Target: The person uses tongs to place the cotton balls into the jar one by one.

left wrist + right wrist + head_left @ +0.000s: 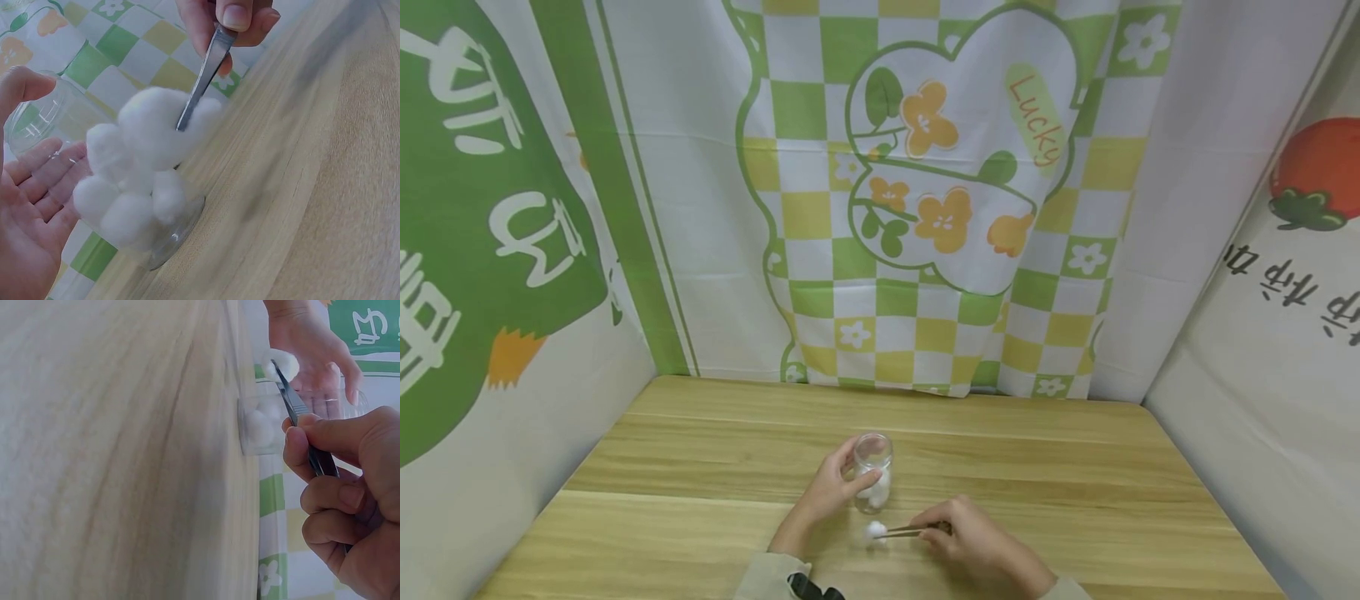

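Note:
A clear glass jar (874, 454) stands upright on the table, with several white cotton balls (127, 219) in its lower part. My left hand (833, 485) grips the jar from its left side, the thumb across the front. Metal tweezers (917, 530) are pinched in my right hand (966, 537), their tips pointing left. Between the tips a cotton ball (876, 530) is held outside the jar, on the near side of it. In the right wrist view that cotton ball (281, 365) overlaps the left hand (312, 356) behind it.
The wooden table (1037, 467) runs back to a checked green and yellow curtain (910, 333). Printed white cloths hang at the left and right sides. A dark watch-like band (805, 586) sits at the left sleeve.

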`<state>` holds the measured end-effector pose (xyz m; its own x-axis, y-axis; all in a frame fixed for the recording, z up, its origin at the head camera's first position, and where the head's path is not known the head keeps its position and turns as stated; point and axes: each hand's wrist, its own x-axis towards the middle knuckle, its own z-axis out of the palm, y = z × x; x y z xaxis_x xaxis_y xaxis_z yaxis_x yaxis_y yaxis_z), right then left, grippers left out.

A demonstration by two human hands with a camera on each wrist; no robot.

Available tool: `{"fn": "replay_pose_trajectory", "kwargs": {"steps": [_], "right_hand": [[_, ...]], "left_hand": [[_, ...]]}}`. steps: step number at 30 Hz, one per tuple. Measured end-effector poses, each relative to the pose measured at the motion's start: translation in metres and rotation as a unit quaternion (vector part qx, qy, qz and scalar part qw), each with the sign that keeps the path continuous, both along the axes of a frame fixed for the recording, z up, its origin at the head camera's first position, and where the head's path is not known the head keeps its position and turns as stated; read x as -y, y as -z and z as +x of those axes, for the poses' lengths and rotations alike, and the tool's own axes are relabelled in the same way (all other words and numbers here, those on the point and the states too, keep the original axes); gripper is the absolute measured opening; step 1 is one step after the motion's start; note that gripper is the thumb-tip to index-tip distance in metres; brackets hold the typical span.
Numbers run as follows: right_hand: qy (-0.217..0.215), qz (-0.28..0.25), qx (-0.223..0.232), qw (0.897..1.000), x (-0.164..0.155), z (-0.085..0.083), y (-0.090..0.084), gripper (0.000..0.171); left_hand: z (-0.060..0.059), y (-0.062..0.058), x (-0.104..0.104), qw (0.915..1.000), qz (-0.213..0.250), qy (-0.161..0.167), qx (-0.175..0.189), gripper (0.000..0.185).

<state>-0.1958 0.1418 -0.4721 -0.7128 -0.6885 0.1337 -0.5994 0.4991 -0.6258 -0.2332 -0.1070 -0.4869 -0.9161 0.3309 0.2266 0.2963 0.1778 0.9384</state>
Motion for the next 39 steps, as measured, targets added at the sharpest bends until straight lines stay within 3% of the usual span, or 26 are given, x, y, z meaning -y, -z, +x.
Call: {"fn": "replay_pose_trajectory", "kwargs": {"steps": [15,39], "right_hand": [[-0.002,-0.024,-0.008,1.000,-0.010,-0.001,-0.013,0.022],[0.005,-0.042,-0.071,0.997,-0.019,-0.006,-0.034,0.019]], "left_hand": [[0.000,0.000,0.001,1.0000,-0.001,0.009,-0.003,0.063],[-0.001,0.002,0.000,1.0000,0.001,0.004,-0.004,0.062]]}}
